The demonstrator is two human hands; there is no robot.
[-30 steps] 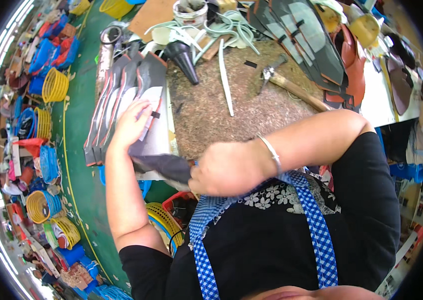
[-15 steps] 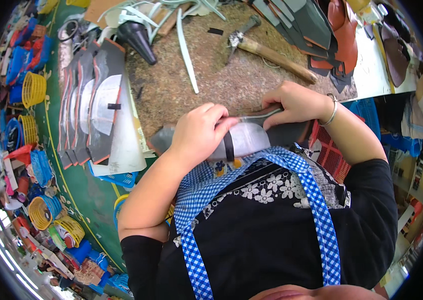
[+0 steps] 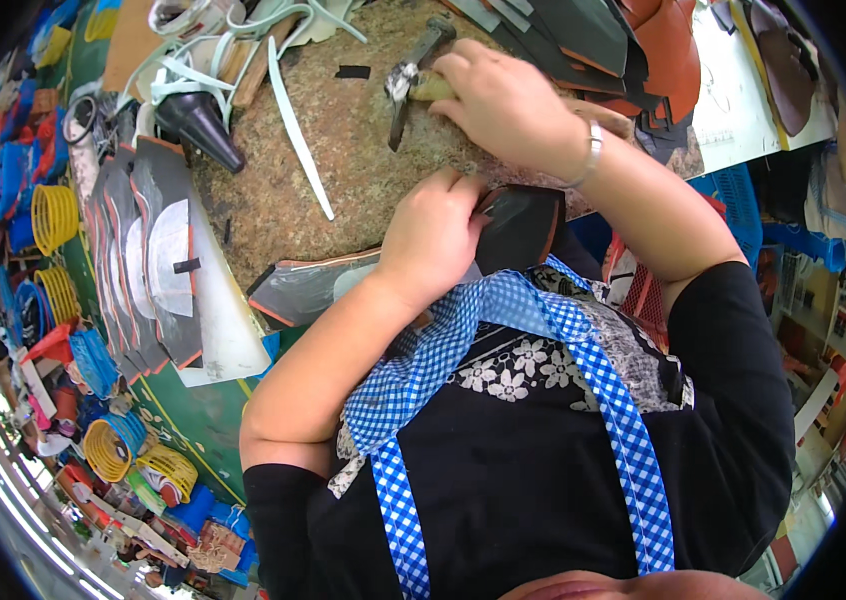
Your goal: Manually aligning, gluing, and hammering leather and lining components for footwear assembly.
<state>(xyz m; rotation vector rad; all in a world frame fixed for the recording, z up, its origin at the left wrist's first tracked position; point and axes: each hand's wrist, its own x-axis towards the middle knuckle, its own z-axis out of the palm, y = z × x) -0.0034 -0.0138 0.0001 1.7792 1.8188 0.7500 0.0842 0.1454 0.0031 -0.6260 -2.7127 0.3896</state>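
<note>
Dark grey, curved sheet piece with orange edging (image 3: 318, 287): lies across the near edge of the mottled brown, stone-like counter (image 3: 273, 205), its glossy black right end tilted. The middle is covered by the left hand (image 3: 431, 235), which grips it, fingers bent over the edge and thumb drawn in beside them; part of the grip is hidden. Right hand (image 3: 515, 110): above the right half of the counter, closed around the wooden handle of a steel-headed hammer (image 3: 432, 88), fingers on one side, thumb on the other, close behind the head. Silver-coloured bangle (image 3: 595, 152) on the right wrist.

Other items on the counter: one pale mint, pointed strip (image 3: 297, 130) left of its middle; a small black rectangular scrap (image 3: 352, 72) toward its far side; a black, cone-shaped nozzle (image 3: 200, 130) at its far left, below a tangle of pale mint strips (image 3: 188, 72).

Left border of the counter: overlapping dark grey pieces with pale rounded patches (image 3: 171, 225), over a white sheet (image 3: 226, 310). Far right of the counter: a fanned pile of dark grey panels (image 3: 575, 40), with reddish-brown panels (image 3: 668, 55) just beside it. Near side of the counter: blue-and-white checked apron (image 3: 433, 355) on the person. Well left of the counter: yellow round baskets (image 3: 54, 220).
</note>
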